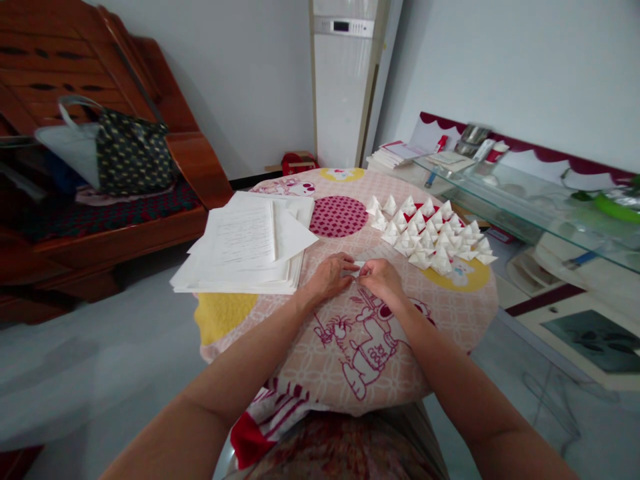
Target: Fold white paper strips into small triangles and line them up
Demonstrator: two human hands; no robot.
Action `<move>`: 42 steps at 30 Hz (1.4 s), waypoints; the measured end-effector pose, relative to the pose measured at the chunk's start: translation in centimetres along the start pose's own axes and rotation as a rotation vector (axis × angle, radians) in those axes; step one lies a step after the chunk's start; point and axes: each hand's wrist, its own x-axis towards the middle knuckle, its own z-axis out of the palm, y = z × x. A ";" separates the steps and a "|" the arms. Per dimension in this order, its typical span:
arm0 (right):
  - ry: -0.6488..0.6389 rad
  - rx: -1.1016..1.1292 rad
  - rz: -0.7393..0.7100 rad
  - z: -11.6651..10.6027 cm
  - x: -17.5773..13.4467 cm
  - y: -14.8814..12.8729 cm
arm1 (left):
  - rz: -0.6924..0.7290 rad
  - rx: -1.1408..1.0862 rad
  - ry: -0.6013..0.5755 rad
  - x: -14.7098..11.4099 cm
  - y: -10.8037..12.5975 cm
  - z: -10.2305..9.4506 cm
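White paper slip (359, 265), mid-frame: right hand's (384, 277) grip pinched closed on it; left hand (331, 276) against it, grip can't tell (folded paper pieces (442, 261) right of centre).

1. This looks like a home, most likely its living room.
2. A carved wooden settee (197, 167) stands at the left, with a patterned seat cover (113, 217) and a dotted bag (135, 157) resting on it.
3. A tall floor-standing air conditioner (343, 93) of household type, with a small display panel, stands near the corner between plain pale walls (255, 73).
4. Along the right wall runs a low glass-topped cabinet (540, 203), bearing everyday clutter such as metal containers (473, 139) and a red-and-white cup (497, 152).
5. The rounded bench (320, 377) wears a pink cloth (435, 317) with cartoon figures, a domestic choice.
6. The floor (95, 380) is pale, smooth and glossy.
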 end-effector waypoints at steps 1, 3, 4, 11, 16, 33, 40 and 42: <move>-0.007 -0.007 0.002 -0.1 0.1 0.0 | 0.001 -0.002 0.000 0.0 0.0 0.0; -0.024 -0.007 0.004 -0.2 0.1 0.0 | 0.002 -0.005 0.001 0.0 -0.1 0.0; -0.033 -0.002 0.004 -0.3 0.2 0.1 | 0.002 -0.007 0.001 0.0 -0.1 0.0; -0.065 0.074 0.021 -0.8 0.3 1.9 | -0.016 -0.025 -0.004 0.0 -0.2 0.1; -0.094 0.292 0.047 -0.6 0.5 3.5 | -0.024 -0.032 -0.005 0.0 -0.1 0.1; -0.008 0.019 0.019 -0.8 -0.5 1.1 | -0.083 -0.101 0.033 0.4 -0.5 0.4; -0.008 0.026 0.028 -0.9 -0.7 1.1 | -0.046 -0.180 -0.049 0.4 -2.2 -0.6; -0.010 0.030 0.031 -0.9 -0.7 1.1 | -0.020 -0.201 -0.070 0.3 -2.8 -0.9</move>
